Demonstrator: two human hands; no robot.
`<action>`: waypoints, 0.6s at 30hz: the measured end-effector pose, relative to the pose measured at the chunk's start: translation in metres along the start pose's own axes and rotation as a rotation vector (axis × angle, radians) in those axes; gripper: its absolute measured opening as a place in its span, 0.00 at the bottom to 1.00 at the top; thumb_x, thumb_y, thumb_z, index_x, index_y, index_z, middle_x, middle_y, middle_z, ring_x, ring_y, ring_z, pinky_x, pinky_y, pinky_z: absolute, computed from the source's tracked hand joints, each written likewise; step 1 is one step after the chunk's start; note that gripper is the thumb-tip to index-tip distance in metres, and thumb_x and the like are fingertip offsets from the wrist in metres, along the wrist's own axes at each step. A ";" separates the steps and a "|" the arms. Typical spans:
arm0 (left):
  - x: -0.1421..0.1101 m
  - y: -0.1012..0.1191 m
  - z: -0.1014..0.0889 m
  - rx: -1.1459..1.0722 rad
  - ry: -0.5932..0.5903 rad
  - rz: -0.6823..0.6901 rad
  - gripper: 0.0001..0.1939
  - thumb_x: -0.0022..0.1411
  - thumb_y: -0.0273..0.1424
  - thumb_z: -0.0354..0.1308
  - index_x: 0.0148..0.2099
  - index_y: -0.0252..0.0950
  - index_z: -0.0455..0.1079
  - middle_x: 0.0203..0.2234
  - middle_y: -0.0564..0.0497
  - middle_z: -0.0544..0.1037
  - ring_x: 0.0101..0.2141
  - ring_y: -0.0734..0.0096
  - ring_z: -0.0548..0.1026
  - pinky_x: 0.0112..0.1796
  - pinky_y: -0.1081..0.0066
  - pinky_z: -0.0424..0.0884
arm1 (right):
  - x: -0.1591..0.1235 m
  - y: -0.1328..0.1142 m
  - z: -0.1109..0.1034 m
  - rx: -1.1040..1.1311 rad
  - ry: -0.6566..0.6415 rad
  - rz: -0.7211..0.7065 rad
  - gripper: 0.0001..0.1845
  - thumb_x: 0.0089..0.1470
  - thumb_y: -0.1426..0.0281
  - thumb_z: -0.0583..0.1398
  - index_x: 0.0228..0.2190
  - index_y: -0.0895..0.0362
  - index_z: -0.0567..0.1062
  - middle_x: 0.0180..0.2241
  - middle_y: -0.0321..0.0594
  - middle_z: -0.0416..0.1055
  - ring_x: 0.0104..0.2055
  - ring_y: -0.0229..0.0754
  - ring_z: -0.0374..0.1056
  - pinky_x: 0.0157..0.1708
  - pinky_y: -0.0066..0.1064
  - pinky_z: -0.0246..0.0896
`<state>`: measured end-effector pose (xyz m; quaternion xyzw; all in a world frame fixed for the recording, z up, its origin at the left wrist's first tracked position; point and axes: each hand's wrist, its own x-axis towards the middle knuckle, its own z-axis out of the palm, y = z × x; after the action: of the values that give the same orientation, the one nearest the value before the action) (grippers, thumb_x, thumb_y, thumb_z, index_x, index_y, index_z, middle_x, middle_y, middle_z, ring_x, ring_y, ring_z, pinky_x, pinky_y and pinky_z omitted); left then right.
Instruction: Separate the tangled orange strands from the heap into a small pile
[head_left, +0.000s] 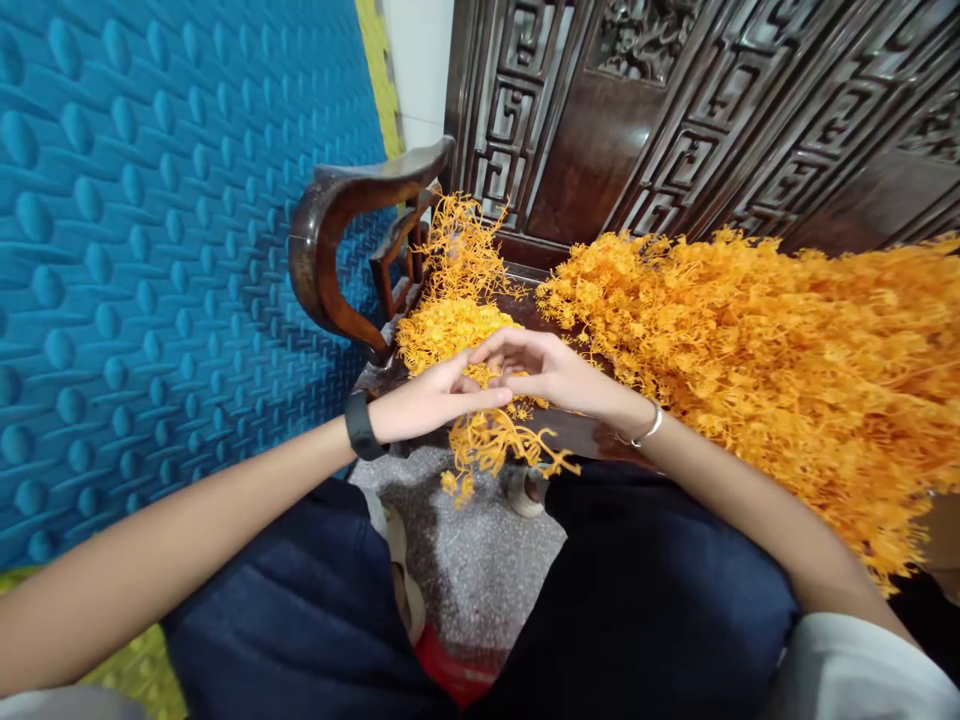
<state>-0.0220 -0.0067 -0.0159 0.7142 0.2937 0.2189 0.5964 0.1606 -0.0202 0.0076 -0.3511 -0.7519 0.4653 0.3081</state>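
Note:
My left hand and my right hand meet over the front edge of the wooden seat, fingers bent and fingertips touching. Between them they pinch a branching orange plastic sprig, whose curly ends hang below the fingers. The exact grip point is hidden behind the thumbs and fingers. Just beyond my hands lies a yellow-orange heap of similar sprigs. Behind that heap, a looser bunch of thin orange sprigs leans near the armrest.
A large pile of orange sprigs covers the right side of the dark wooden bench. Its curved armrest rises at the left, with a carved backrest behind. Blue foam mat extends leftward. Something red lies below, between my legs.

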 end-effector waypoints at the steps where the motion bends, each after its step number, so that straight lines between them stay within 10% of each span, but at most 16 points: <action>1: 0.000 0.000 0.001 0.048 -0.009 -0.027 0.19 0.55 0.39 0.56 0.46 0.32 0.66 0.25 0.52 0.74 0.25 0.73 0.70 0.27 0.72 0.63 | 0.000 0.002 -0.001 0.016 0.024 0.009 0.10 0.47 0.73 0.61 0.35 0.59 0.69 0.32 0.36 0.67 0.32 0.33 0.63 0.33 0.28 0.60; 5: -0.001 0.002 -0.001 0.169 0.009 -0.059 0.12 0.56 0.35 0.51 0.27 0.32 0.68 0.19 0.55 0.68 0.20 0.78 0.62 0.23 0.74 0.57 | 0.000 0.013 -0.006 -0.027 0.102 0.021 0.07 0.48 0.75 0.59 0.31 0.58 0.65 0.27 0.33 0.63 0.29 0.32 0.60 0.32 0.28 0.58; 18: 0.013 0.005 0.006 0.289 0.352 -0.042 0.12 0.53 0.27 0.48 0.18 0.34 0.59 0.13 0.59 0.57 0.19 0.78 0.56 0.24 0.73 0.52 | 0.019 0.016 0.002 -0.584 0.304 -0.173 0.12 0.45 0.81 0.53 0.27 0.54 0.55 0.25 0.31 0.55 0.26 0.32 0.54 0.28 0.27 0.52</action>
<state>-0.0080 -0.0030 -0.0130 0.7367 0.4362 0.2834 0.4320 0.1522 -0.0007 -0.0054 -0.4249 -0.8258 0.1447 0.3413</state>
